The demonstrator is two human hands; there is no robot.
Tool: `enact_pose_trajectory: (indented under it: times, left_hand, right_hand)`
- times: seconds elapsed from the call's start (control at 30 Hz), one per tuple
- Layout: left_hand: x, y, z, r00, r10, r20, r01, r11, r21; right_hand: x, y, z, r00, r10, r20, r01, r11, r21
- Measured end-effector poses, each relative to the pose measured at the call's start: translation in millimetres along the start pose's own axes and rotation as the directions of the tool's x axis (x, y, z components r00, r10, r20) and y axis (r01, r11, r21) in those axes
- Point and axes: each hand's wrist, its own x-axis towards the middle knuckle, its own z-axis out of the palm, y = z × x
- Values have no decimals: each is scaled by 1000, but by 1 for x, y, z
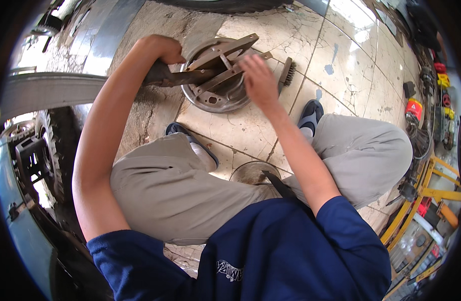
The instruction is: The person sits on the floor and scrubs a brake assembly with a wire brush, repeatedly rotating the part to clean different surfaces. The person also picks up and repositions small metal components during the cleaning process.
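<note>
A dark steel bracket [221, 79] with two long, parallel drilled plates lies tilted across a worn metal wheel rim [210, 103] on the floor. A pin joins the plates, and a thick dark tube runs from them toward the left. My left hand [164, 49] is bent over and closed at the tube end of the bracket; most of its fingers are hidden. At the right end of the plates is my right hand [259, 80], smeared by motion, its fingertips over the near plate. Whether it holds anything small is unclear. Beside it lies a wire brush [287, 74], bristles facing right.
A round metal pan [250, 173] sits between my legs. A grey beam [52, 93] reaches in from the left, above a black tyre [50, 145]. On the right stand a red and yellow can [413, 109] and a yellow metal frame [408, 215]. Another tyre [230, 5] shows at the far edge.
</note>
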Motion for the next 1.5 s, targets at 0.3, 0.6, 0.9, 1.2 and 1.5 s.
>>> enact_pose_trajectory:
  times: [0.3, 0.6, 0.9, 1.2, 1.5]
  left_hand:
    - [1, 4, 2, 996, -7, -89, 8, 1000, 11]
    - [-2, 1, 8, 996, -42, -78, 42, 999, 0]
    - [-21, 15, -6, 995, -62, -73, 62, 998, 5]
    - [4, 6, 0, 997, -38, -72, 39, 999, 2]
    - [-6, 5, -3, 999, -45, -4, 45, 998, -50]
  right_hand:
    - [1, 14, 11, 992, 74, -100, -84, 992, -98]
    - [-22, -68, 16, 972, -215, 93, 185, 949, 255]
    - [0, 26, 8, 987, 76, -140, -67, 995, 72]
    - [-24, -70, 24, 996, -59, 60, 53, 994, 93]
    - [-10, -27, 12, 999, -7, -41, 10, 998, 65]
